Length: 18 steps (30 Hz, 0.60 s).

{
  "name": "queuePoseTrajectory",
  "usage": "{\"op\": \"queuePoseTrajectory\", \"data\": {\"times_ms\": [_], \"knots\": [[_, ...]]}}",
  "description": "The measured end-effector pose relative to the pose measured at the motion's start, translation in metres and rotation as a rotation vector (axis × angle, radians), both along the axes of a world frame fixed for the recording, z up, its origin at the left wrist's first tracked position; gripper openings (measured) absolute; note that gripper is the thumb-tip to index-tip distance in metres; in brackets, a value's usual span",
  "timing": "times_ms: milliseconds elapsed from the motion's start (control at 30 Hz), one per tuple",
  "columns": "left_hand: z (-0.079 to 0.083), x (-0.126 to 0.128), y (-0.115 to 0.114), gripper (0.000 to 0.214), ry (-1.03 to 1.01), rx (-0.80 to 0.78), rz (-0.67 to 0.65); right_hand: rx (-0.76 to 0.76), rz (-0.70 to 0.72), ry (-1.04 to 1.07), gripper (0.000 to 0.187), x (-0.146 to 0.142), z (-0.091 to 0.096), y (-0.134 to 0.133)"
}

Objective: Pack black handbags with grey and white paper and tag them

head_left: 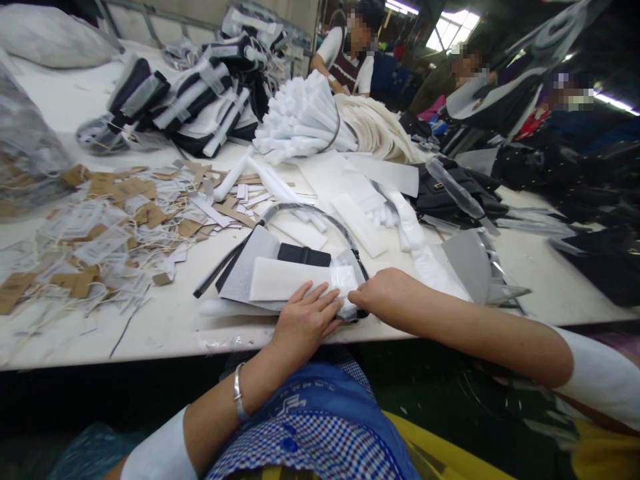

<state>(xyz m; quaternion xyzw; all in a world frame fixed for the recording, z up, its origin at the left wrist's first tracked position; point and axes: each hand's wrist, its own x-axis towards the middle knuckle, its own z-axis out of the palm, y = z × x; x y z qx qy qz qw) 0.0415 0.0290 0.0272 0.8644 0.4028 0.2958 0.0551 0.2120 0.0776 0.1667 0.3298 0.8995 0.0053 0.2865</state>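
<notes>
My left hand (306, 319) lies flat with its fingers stretched out on a white paper sheet (280, 277) that covers a small black bag (304, 255) at the near edge of the white table (165, 320). My right hand (387, 293) is curled, its fingers pinching the crinkled white tissue (345, 277) at the bag's right end. A grey card (247, 263) lies under the bag, and the bag's black strap (310, 210) loops behind it.
Brown and white hang tags with strings (110, 227) litter the left. Rolled white paper bundles (300, 120) and wrapped black bags (195, 93) pile up at the back. More black bags (450, 190) lie to the right. Other people sit across the table.
</notes>
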Motion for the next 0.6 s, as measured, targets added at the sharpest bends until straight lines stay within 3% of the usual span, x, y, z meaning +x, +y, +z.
{"op": "queuePoseTrajectory", "data": {"times_ms": [367, 600], "knots": [[-0.003, 0.000, 0.000, 0.030, -0.016, 0.014, 0.001, -0.060, -0.037, -0.064, 0.018, -0.010, 0.019, 0.002], [-0.002, 0.000, 0.000, 0.031, 0.004, 0.019, -0.001, -0.007, -0.006, -0.003, 0.013, -0.001, 0.014, 0.008]]}}
